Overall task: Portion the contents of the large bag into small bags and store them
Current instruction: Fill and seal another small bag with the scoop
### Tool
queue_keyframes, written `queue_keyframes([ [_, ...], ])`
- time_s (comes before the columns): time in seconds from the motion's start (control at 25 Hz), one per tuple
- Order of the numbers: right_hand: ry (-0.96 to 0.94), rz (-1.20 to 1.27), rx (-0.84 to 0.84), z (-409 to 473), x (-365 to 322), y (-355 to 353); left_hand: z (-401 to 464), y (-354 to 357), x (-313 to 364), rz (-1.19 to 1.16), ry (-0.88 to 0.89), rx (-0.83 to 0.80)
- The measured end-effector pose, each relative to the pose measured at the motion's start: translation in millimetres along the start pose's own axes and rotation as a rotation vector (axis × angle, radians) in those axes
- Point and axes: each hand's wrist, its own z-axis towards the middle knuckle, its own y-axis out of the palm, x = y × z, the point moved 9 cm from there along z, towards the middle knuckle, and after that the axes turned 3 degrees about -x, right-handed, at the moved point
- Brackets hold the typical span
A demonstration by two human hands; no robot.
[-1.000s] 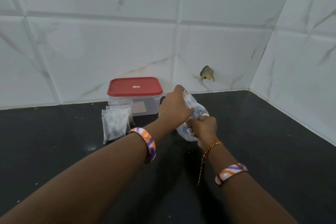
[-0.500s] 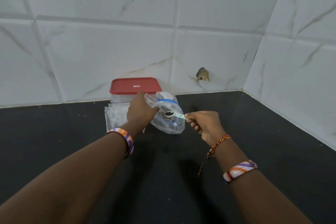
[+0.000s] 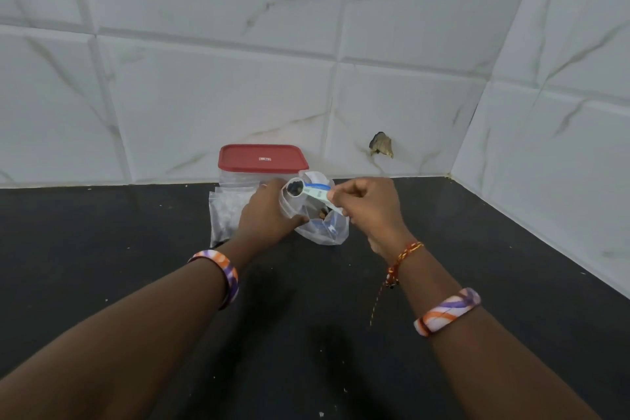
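Observation:
A clear large bag (image 3: 324, 228) with a blue zip strip stands on the black counter (image 3: 136, 249), dark contents visible inside. My left hand (image 3: 269, 215) grips the bag's left rim and holds its mouth apart. My right hand (image 3: 368, 204) pinches the handle of a pale green measuring spoon (image 3: 308, 190). The spoon's bowl holds dark pieces and hovers at the bag's mouth. A stack of small clear bags (image 3: 225, 215) leans behind my left hand, partly hidden by it.
A clear container with a red lid (image 3: 262, 157) stands against the tiled back wall (image 3: 204, 95), right behind the bags. A side wall (image 3: 562, 112) closes the counter on the right. A chipped hole (image 3: 381, 145) marks the back tile.
The spoon has come up from inside the bag to its mouth, now loaded with dark pieces. My right hand moved left toward the bag. My left hand keeps hold of the rim.

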Motion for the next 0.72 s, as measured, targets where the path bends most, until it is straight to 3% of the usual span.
queue_keyframes([
  [0.12,-0.681,-0.642,0.171,-28.3,-57.4,17.8,3.8,-7.8,13.2,-0.110,-0.014,0.032],
  [0.2,-0.909,-0.812,0.225,-42.7,-63.4,28.7,8.4,-9.9,14.4,-0.153,-0.058,0.041],
  [0.24,-0.907,-0.794,0.215,-41.9,-59.5,28.8,9.7,-10.0,14.3,-0.160,-0.065,0.039],
  [0.32,-0.680,-0.550,0.199,-25.0,-44.5,10.7,14.0,-6.1,11.4,-0.157,-0.062,0.021],
  [0.44,-0.140,-0.043,0.249,0.6,8.6,-24.1,16.6,2.1,0.3,-0.121,-0.114,0.008],
  [0.52,0.114,0.227,0.266,1.9,43.2,-32.4,18.0,14.3,-6.5,-0.143,-0.172,-0.039],
  [0.6,0.240,0.398,0.246,-1.8,62.5,-31.7,19.1,24.5,-10.3,-0.128,-0.215,-0.063],
  [0.72,0.285,0.498,0.196,-3.7,73.8,-26.4,27.5,28.5,-14.6,-0.097,-0.254,-0.019],
])
